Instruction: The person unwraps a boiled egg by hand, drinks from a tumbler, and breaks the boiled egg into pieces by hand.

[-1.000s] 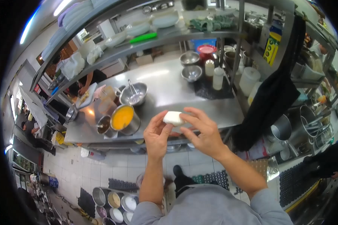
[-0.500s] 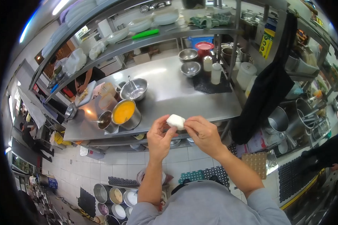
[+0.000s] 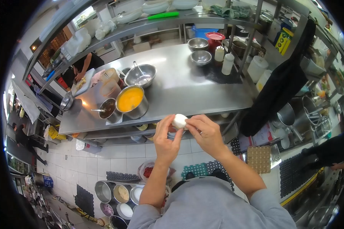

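Note:
Both hands are held up in front of my body, near the front edge of the steel table point(image 3: 179, 97). Between their fingertips is a small, smooth white lump point(image 3: 180, 121), rounded like a ball; its exact kind I cannot make out. My left hand point(image 3: 166, 142) grips it from the left with thumb and fingers. From the right, my right hand point(image 3: 205, 132) pinches its edge. Beyond my left hand on the table stand a pot of orange-yellow liquid point(image 3: 130, 99), a smaller pot of brown sauce point(image 3: 108, 110) with a spoon, and a steel bowl point(image 3: 149, 77) with a whisk.
Steel bowls point(image 3: 201, 57) and squeeze bottles point(image 3: 227, 64) stand at the table's back right. Another person's hand point(image 3: 79, 76) works at a cutting board at the left. An overhead shelf point(image 3: 141, 24) spans the table. Several tubs point(image 3: 104, 191) sit low on my left; an egg tray point(image 3: 258, 159) is at right.
The white lump has gone from a longer, roll-like outline to a rounder one as my fingers shifted on it. My view has moved slightly; both hands still hold the lump.

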A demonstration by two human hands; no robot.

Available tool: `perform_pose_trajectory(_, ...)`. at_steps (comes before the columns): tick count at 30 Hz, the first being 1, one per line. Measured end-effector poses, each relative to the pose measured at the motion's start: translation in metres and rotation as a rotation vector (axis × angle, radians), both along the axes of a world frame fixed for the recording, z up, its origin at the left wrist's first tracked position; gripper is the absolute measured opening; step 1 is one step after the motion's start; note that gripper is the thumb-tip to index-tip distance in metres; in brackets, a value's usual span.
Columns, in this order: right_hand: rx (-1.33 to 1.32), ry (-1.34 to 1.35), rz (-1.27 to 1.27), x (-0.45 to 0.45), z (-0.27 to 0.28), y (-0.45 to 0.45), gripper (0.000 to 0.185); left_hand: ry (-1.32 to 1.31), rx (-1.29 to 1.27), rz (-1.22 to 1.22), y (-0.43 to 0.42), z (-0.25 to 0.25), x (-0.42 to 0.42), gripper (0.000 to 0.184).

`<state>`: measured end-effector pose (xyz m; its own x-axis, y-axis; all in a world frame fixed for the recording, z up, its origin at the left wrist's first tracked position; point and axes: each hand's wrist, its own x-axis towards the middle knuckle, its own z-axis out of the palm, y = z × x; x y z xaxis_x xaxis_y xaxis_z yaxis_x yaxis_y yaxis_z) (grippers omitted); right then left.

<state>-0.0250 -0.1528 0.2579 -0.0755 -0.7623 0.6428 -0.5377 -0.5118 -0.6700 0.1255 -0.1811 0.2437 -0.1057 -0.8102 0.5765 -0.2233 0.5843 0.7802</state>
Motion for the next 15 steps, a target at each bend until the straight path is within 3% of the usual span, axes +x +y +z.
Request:
perform_pose_trajectory(5,-0.012,-0.009,-0.001,0.008,-0.005,0.000,0.015,-0.162,-0.143,0.053,-0.003,-0.005,0.011,0.046)
perform_pose_trajectory(11,0.182,-0.168,0.029,0.010,-0.015,0.002,0.009,0.277,0.366,-0.219,0.000,-0.012,0.008,0.044)
perform_pose_trajectory(15,0.125,-0.063,-0.053,0.012,-0.010,0.005,0.009,0.136,0.240,-0.125,0.002,-0.011,0.006,0.044)
